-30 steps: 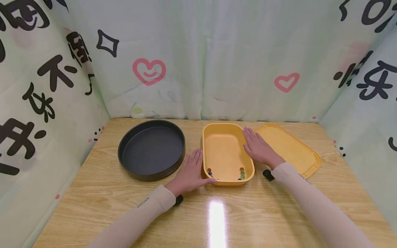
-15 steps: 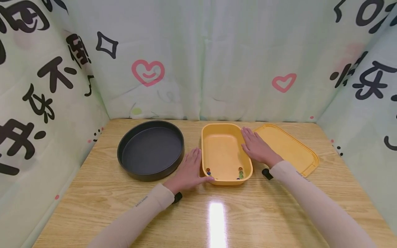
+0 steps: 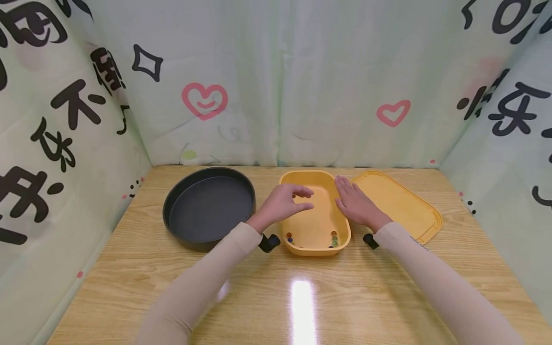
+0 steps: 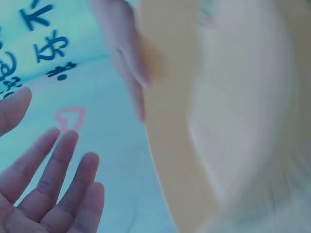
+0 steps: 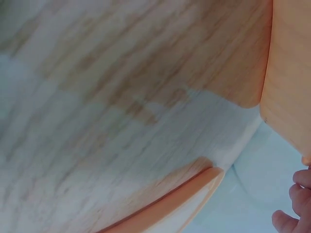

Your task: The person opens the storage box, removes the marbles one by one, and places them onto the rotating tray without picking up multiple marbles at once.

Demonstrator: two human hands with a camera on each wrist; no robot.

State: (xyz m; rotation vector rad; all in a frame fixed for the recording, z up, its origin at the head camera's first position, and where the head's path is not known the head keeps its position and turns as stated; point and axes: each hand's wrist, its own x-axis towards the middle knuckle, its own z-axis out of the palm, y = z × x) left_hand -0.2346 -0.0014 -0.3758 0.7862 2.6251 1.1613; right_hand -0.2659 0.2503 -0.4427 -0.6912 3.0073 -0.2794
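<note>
A yellow rectangular container [image 3: 314,223] stands on the table. Inside it, small coloured marbles gather in its two near corners: a few marbles [image 3: 290,237] on the left and several marbles [image 3: 334,239] on the right. My left hand [image 3: 282,203] is raised over the container's left side, thumb apart from the bent fingers, nothing between them. In the left wrist view the left fingers [image 4: 58,184] are spread and bare. My right hand [image 3: 359,203] rests with straight fingers along the container's right rim.
A round black pan [image 3: 210,206] stands left of the container, close to the left forearm. A yellow lid [image 3: 401,206] lies to the right, partly behind the right hand and sleeve. A printed curtain [image 3: 280,86] borders the wooden table [image 3: 258,306] at the back and sides.
My left hand has left the container's near left side, rising and moving forward and right over it. The right hand stays on the rim. Container and marbles look unmoved.
</note>
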